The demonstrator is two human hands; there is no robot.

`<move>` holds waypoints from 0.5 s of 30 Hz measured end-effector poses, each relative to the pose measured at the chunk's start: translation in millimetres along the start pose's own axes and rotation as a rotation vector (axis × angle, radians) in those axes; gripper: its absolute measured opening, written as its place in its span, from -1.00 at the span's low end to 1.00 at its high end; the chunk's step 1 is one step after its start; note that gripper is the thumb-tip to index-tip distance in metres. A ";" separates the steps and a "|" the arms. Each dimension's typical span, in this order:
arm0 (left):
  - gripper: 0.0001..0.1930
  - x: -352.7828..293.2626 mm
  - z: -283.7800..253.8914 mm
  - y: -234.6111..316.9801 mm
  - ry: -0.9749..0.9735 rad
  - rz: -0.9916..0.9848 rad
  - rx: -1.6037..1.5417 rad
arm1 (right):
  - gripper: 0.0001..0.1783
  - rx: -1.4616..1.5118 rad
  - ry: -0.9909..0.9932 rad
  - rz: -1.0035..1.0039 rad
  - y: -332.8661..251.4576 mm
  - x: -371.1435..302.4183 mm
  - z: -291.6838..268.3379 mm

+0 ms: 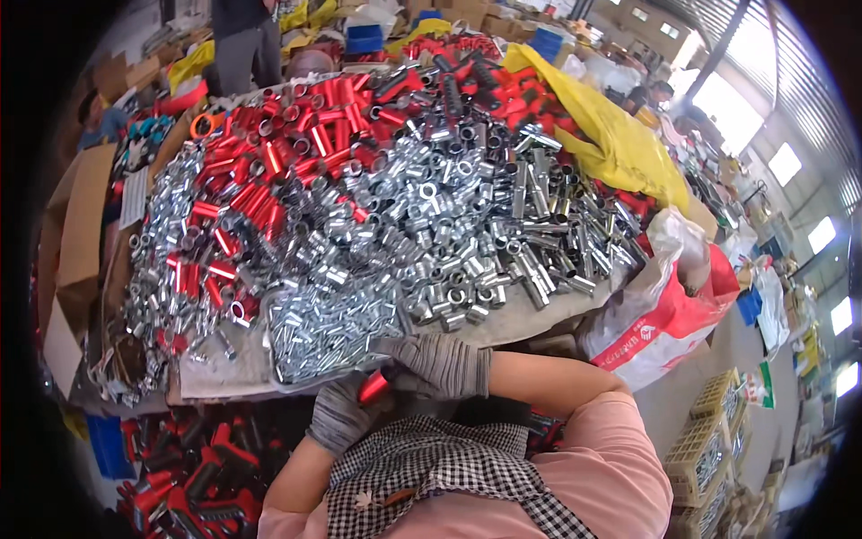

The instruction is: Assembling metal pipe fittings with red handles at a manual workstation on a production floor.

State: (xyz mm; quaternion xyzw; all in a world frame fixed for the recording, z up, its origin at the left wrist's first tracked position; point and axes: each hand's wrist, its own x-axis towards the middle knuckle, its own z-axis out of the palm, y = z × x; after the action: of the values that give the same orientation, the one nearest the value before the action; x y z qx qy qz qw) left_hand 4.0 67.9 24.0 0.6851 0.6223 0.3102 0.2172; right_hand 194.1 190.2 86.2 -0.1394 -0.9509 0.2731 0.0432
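Close to my body, at the table's front edge, both gloved hands meet around a short shiny red metal tube point(373, 386). My left hand point(343, 417) is closed around it from below, with its end sticking out past the fingers. My right hand point(446, 365) is bent over beside the tube, its fingers curled; what they grip, if anything, is hidden. Just beyond the hands a clear tray point(285, 381) holds many small silver pins point(332, 323).
Heaped silver sleeves point(431, 207), red tubes point(269, 157) and longer chrome tubes point(539, 260) cover the table. A cardboard box point(83, 242) stands left, a red-and-white sack point(669, 305) right. Red-and-black handles point(197, 476) lie below; crates point(700, 445) stand lower right. Another person point(244, 45) stands beyond.
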 end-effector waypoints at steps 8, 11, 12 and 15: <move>-0.46 16.1 -0.6 -9.6 0.033 -0.117 0.022 | -0.24 -0.289 0.802 0.543 171.1 27.5 -171.5; -0.56 20.8 -10.9 4.8 0.051 -0.208 -0.084 | -0.13 -0.284 0.856 1.107 242.2 38.6 -261.8; -0.57 19.2 -12.2 3.3 -0.012 -0.303 -0.071 | -0.15 -0.173 0.897 1.169 273.4 45.2 -277.8; -0.54 20.9 -13.5 3.9 -0.059 -0.346 -0.063 | -0.22 -0.005 0.962 1.286 361.8 64.1 -288.8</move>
State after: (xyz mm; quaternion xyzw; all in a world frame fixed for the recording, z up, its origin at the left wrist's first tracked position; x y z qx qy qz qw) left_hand -2.0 86.8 39.5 0.5695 0.7142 0.2672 0.3070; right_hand 265.9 649.0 139.0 -0.7625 -0.5620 0.1522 0.2822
